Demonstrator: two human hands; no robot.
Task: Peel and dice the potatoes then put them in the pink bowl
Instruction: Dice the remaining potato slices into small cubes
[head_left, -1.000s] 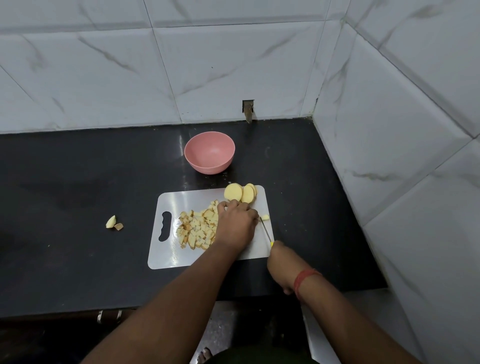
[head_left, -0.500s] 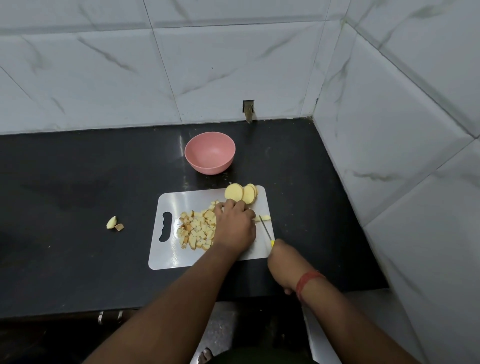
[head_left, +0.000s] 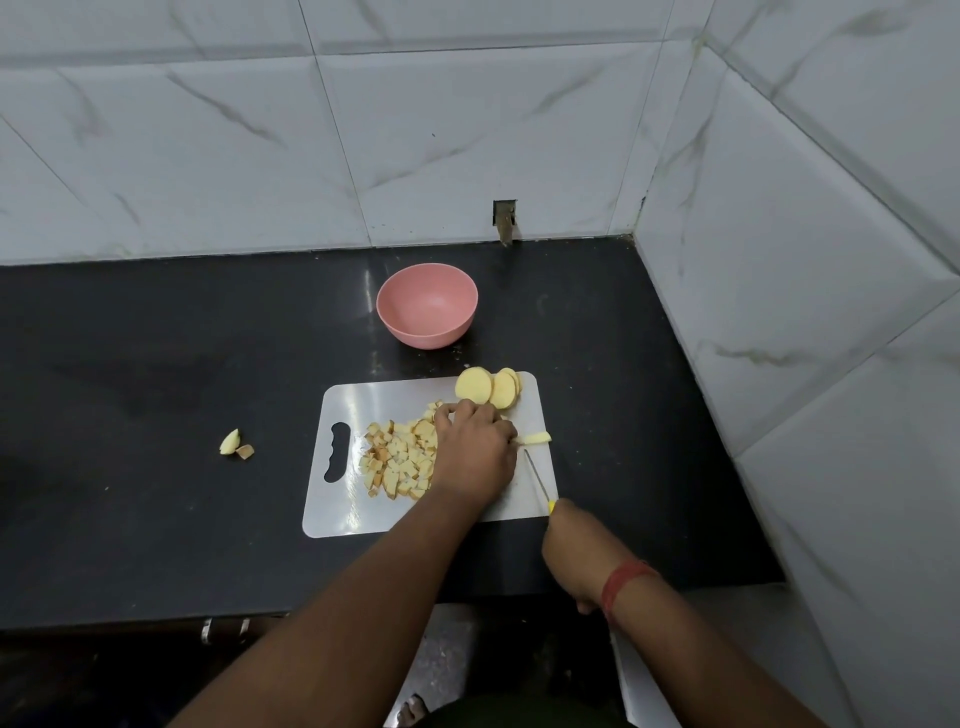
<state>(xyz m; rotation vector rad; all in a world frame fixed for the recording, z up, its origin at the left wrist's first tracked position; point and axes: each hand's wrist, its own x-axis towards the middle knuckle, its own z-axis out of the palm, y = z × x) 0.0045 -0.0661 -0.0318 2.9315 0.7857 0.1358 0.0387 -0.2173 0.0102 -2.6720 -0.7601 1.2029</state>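
Nearest: right hand at the front edge of the black surface, red thread band on the wrist. Its grip is curled round a yellow knife handle, only the handle tip showing past the knuckles. The thin blade of the knife runs away from the hand over the right part of the white cutting board, tip pointing toward the left hand; whether the edge touches the board cannot be told.

Left hand lies palm down on the board, fingers bent over potato hidden beneath them. A pale potato strip sticks out from under the fingers on the right, just beyond the knife tip. Whether this grip pinches the strip or only presses it down cannot be told.

Left of that hand: heap of diced potato, touching it, mid-board. Board handle slot at the left end.

Far right corner of board: peeled potato slices, overlapping, leaning on each other.

Off the board, well to the left on the surface: two small potato scraps, one pale, one brown.

Beyond the board: pink bowl, upright, no potato in it, apart from the board.

Behind: white marble-pattern tiled wall, small cut-out at its base
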